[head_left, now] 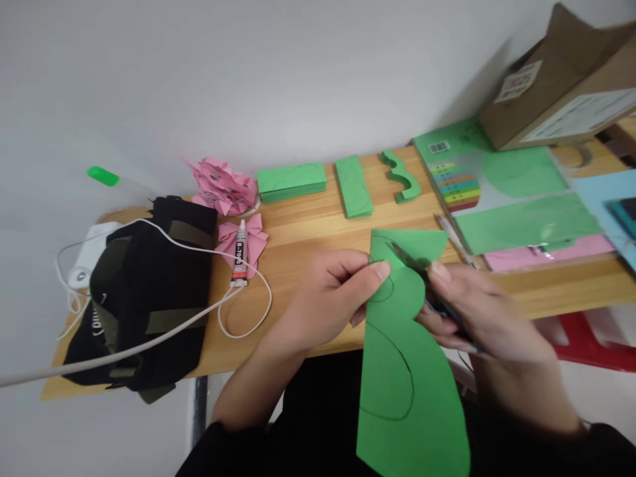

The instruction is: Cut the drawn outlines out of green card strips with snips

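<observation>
Head view, watching from my remote station. The sheet (437,371) is held up in front of the table's near edge, its lower end hanging over the wearer's dark clothing. Left hand (342,285): closed in a pinch on the sheet's left edge, thumb on the face near the small drawn loop. Right hand (479,308): gripping the scissors (410,257), blades at the upper part of the sheet, tips pointing up and left.

Progress, my estimate: the outer outline is mostly cut. The right side runs in two smooth bulges, a large one below and a smaller one above, up to the blades. The top right corner of green still seems attached beyond the scissors, and a short drawn line near the top left looks uncut. The inner curves, one small and one large, are drawn only; I judge them wholly left to do.

On the table (303,232), near the wall: a thick stack (291,182) and a smaller stack (354,187), both with drawn curves and straight edges, so I log them as uncut. Just right of these stands a wavy piece (407,185), which I count as finished cutting.
</observation>
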Demonstrator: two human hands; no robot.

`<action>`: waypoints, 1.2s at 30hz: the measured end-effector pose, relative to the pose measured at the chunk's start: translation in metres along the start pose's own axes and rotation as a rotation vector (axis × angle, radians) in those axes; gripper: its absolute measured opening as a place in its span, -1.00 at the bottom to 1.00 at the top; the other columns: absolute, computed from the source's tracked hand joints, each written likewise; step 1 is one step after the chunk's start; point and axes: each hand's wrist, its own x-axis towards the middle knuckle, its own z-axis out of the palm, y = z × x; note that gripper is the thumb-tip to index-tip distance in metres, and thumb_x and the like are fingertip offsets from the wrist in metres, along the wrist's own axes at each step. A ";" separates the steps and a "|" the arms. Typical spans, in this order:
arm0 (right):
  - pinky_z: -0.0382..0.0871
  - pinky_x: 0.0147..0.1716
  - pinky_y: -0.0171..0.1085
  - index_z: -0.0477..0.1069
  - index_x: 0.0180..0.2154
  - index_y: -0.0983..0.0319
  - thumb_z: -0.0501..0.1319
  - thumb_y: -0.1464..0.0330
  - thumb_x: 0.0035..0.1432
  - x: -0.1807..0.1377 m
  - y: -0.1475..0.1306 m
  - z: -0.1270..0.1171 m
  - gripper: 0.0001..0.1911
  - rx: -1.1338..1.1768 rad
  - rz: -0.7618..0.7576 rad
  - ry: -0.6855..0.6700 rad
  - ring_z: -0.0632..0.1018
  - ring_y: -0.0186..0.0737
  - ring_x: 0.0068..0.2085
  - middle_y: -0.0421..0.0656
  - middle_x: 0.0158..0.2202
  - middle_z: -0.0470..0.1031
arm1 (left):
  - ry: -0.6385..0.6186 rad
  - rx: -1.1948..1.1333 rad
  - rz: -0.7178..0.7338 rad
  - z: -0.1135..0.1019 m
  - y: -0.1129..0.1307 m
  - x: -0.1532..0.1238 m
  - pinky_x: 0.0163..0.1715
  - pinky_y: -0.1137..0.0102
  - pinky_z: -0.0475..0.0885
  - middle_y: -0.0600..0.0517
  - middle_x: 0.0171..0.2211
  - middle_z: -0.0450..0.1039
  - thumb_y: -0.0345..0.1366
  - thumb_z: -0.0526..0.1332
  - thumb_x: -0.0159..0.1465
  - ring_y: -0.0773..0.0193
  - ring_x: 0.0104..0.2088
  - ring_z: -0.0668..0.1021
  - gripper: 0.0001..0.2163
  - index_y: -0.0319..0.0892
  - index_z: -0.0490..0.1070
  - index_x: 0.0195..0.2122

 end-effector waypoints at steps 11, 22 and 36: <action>-0.23 -0.85 -0.43 0.16 -0.67 0.20 0.12 -0.05 0.26 -0.001 0.004 0.000 -0.38 0.033 0.005 0.014 0.03 -0.49 -0.77 -0.36 -0.74 0.01 | 0.009 -0.088 -0.034 0.001 -0.002 -0.001 -0.73 0.52 0.04 0.21 -0.78 0.12 -0.23 0.20 0.30 0.53 -0.74 0.18 -0.61 -0.17 0.18 -0.66; -0.26 -0.84 -0.36 0.17 -0.70 0.16 0.12 -0.11 0.21 0.002 0.007 0.001 -0.37 0.035 0.007 0.047 -0.02 -0.43 -0.77 -0.33 -0.77 -0.01 | 0.064 -0.063 -0.010 0.006 0.001 -0.002 -0.71 0.57 0.11 0.19 -0.78 0.18 -0.26 0.18 0.31 0.54 -0.73 0.24 -0.59 -0.19 0.20 -0.69; -0.18 -0.79 -0.33 0.20 -0.74 0.15 0.16 -0.14 0.15 0.002 0.008 0.001 -0.35 -0.015 0.024 0.134 0.03 -0.40 -0.78 -0.30 -0.81 0.05 | 0.067 -0.140 -0.024 0.007 -0.003 -0.002 -0.70 0.55 0.11 0.20 -0.78 0.20 -0.26 0.17 0.33 0.54 -0.73 0.24 -0.61 -0.18 0.24 -0.67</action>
